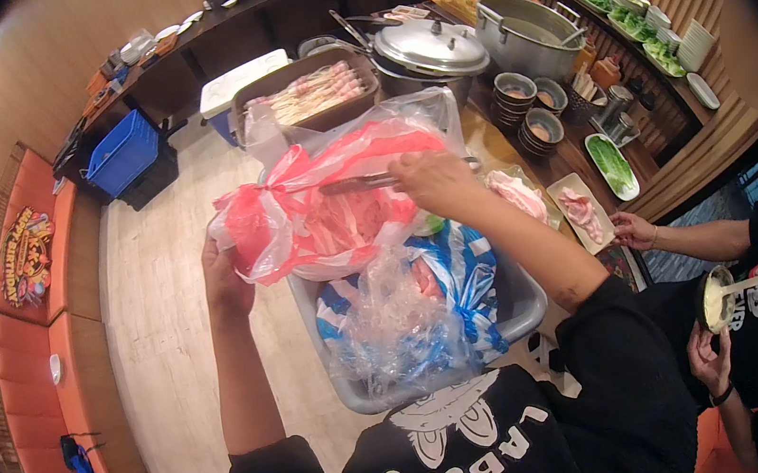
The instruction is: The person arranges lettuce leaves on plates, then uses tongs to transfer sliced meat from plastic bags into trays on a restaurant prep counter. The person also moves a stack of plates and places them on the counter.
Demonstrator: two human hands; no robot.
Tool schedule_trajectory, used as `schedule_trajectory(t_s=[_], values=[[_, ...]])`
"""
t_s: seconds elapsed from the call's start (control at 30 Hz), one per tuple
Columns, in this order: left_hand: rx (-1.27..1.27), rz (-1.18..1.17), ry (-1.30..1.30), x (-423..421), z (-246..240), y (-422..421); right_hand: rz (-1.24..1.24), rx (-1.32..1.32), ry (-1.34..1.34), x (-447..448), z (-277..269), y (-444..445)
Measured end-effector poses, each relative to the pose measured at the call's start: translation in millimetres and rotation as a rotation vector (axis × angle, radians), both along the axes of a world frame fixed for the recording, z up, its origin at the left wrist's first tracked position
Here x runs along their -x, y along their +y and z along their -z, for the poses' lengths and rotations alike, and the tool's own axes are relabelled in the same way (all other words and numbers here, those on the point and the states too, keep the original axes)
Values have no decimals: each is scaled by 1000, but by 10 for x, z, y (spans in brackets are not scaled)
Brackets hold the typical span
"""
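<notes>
My left hand (223, 278) grips the gathered side of a pink-and-white striped plastic bag (246, 236). In my right hand (434, 175) is a metal utensil (358, 184), apparently tongs, lying across the bag above its opening. Pale pink meat (344, 219) shows inside the bag. Below it a grey plastic tub (365, 400) holds blue-and-white striped bags (475, 288) and crumpled clear plastic (396, 313). More pink meat (425, 279) shows between those bags.
A co-worker's hand (633, 232) touches a plate of meat (584, 213); their other hand (709, 354) holds a bowl (716, 300). Beyond the tub stand a tray of skewers (306, 95), a lidded pot (429, 47), a large open pot (531, 26) and stacked bowls (541, 129).
</notes>
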State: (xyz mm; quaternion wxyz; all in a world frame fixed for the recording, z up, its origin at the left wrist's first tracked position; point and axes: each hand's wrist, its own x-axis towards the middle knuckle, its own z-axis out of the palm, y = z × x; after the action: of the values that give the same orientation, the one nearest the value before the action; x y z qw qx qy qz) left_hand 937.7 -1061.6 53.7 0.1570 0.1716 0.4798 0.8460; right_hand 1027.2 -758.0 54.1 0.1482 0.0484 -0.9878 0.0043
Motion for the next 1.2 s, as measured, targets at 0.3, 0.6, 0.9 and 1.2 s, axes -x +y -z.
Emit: schedule_trajectory(t_s=[0.3,0.6,0.9,1.2], values=[[-73,47,25,309,183,-45,390,528,59,-1566,-1027,969],[21,-69,45,435,332,-103,846,81,-315,-2565,-878,2029],[398,-186,448,523,415,-171,770,-340,-624,-2351,662,2883],[69,-46,109,439,304,-136,915,-171,-355,-2364,336,2920]])
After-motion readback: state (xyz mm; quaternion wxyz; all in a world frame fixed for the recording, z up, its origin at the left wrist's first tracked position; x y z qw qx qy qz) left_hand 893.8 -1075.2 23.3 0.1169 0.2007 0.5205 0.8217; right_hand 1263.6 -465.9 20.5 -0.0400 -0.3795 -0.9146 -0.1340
